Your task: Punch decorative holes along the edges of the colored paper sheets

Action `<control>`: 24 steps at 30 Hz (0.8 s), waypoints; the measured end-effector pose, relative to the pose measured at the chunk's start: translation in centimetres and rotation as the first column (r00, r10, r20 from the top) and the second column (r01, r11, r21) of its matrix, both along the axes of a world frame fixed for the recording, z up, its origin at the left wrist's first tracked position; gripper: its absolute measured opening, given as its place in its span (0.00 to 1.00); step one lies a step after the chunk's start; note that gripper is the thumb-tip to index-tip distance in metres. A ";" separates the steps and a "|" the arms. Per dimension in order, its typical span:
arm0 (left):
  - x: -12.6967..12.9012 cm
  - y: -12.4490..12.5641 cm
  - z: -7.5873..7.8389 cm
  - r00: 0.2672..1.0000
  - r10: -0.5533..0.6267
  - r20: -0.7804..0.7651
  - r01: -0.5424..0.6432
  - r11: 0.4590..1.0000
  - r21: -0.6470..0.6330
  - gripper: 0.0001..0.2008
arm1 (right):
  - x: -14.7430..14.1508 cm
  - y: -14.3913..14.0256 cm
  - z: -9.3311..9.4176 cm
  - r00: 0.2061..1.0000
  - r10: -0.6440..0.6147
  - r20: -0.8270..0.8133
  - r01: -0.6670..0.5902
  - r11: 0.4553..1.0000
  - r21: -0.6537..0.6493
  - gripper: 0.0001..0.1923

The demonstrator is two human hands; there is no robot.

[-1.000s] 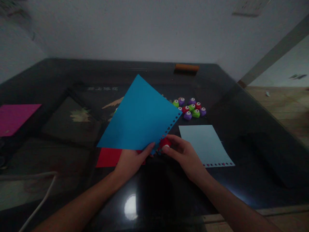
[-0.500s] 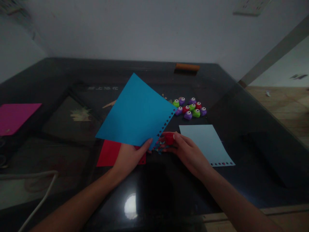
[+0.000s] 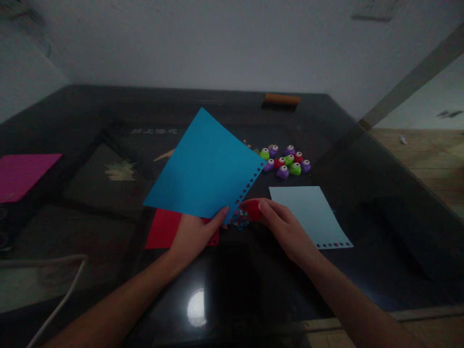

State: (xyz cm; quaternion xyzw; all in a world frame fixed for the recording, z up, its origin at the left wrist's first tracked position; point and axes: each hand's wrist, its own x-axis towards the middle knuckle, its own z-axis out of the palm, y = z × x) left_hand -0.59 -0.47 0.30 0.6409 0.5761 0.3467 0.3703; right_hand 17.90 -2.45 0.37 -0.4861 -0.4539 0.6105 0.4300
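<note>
Left hand [image 3: 192, 234] grasps blue sheet [image 3: 203, 169] by its near corner; right hand [image 3: 284, 222] pinches red punch [image 3: 253, 210] just off its right edge, scraps [image 3: 239, 222] between grips. Holes [image 3: 248, 185] run from left grip to right corner; row looks nearly complete, other visible edges plain. Far corner points away from grips; long axis unclear, sheet tilted.

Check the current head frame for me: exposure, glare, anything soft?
Head view, light: dim throughout, white glare patch on the glossy tabletop, low and left of centre. Head view, sharpness: blue sheet readable down to its punched edge; paper bits beside the right hand soft, shapes hard to separate; wall plate at top right smeared.
</note>
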 end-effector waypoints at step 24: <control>0.1 0.0 0.0 1.000 0.009 0.026 -0.009 1.000 -0.007 0.11 | 0.9 0.4 1.1 0.964 0.037 0.264 -0.078 0.986 0.146 0.14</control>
